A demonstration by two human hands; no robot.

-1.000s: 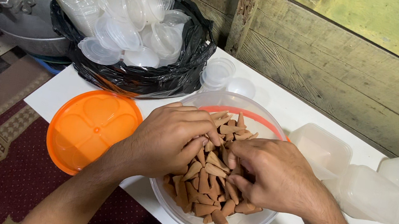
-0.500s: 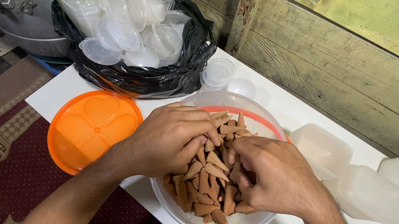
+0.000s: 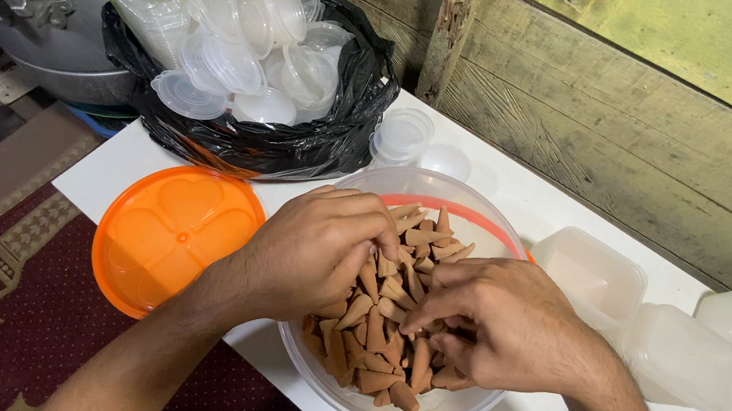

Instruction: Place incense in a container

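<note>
From the head view, a white desk [image 3: 150, 165] is standing against a worn wooden plank wall [image 3: 645, 151], with a red patterned rug [image 3: 11, 317] lying on the floor below. One round clear plastic tub [image 3: 490, 216] is sitting at the desk's near edge, holding brown cone-shaped pieces [image 3: 377, 357], too many to count. Both hands are reaching into it: the left hand [image 3: 316, 251] is curling its fingers down over the cones, the right hand [image 3: 504, 318] is pinching some between fingertips. One orange lid [image 3: 172, 239] is lying just beside the tub. One black bag [image 3: 298, 142] of clear lids is resting behind, and three empty clear containers [image 3: 592, 278] are waiting to the right.
</note>
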